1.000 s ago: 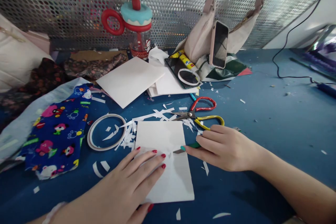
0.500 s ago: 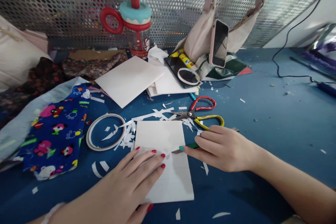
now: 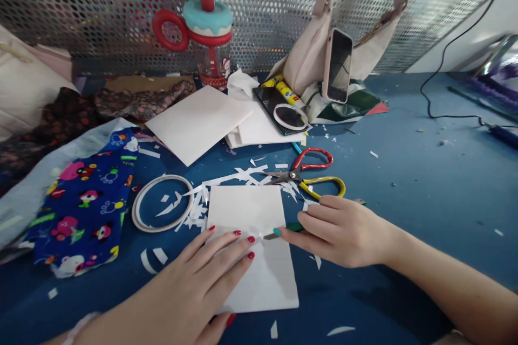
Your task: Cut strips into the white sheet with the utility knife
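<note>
A white rectangular board (image 3: 263, 285), which looks like stacked paper or foam board, lies flat on the blue table in front of me. My left hand (image 3: 202, 275) rests on its left part, palm down with fingers spread. My right hand (image 3: 338, 232) is closed around a green-handled craft knife (image 3: 293, 226), index finger stretched along it. The knife's blade points left, its tip at the middle of the board near my left fingertips. Just beyond the right hand lie scissors (image 3: 295, 174) with one red and one yellow handle, blades slightly apart.
A roll of double-sided tape (image 3: 140, 221) lies left of the board among white paper scraps (image 3: 198, 207). Behind are white sheets (image 3: 198, 124), a cup (image 3: 212, 59), a phone (image 3: 339, 67) and a handbag (image 3: 303, 59). Blue patterned fabric (image 3: 87, 205) lies at left.
My right hand and the knife have shifted slightly left and down across the board. The left hand and the board stay in place.
</note>
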Motion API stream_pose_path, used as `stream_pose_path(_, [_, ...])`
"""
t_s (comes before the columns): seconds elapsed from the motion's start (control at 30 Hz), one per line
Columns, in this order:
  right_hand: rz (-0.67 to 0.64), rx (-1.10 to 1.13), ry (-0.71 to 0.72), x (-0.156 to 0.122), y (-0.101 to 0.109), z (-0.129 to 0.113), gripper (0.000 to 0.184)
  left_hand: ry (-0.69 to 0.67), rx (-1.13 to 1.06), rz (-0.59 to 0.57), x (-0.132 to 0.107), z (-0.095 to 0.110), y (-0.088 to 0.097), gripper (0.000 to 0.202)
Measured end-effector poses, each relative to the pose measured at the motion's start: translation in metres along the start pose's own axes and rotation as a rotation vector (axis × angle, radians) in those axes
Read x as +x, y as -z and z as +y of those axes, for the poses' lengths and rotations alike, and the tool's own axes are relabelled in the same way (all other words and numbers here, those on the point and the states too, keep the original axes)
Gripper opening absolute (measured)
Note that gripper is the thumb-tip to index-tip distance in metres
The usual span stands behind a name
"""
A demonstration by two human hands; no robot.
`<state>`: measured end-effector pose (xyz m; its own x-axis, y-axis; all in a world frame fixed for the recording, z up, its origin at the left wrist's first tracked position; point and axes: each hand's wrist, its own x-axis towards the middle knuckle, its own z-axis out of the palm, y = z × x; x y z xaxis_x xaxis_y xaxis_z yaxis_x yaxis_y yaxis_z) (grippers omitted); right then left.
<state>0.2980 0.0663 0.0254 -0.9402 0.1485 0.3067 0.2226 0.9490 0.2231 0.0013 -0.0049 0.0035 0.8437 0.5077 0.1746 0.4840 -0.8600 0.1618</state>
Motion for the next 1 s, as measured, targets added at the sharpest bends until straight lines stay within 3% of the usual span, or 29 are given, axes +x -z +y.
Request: stream_pose_path(1.0, [-0.016, 0.005, -0.005, -0.0047, 0.0021, 0.0066, 0.018, 0.019, -0.018, 0.032, -0.0021, -0.0001, -0.0035, 0.065])
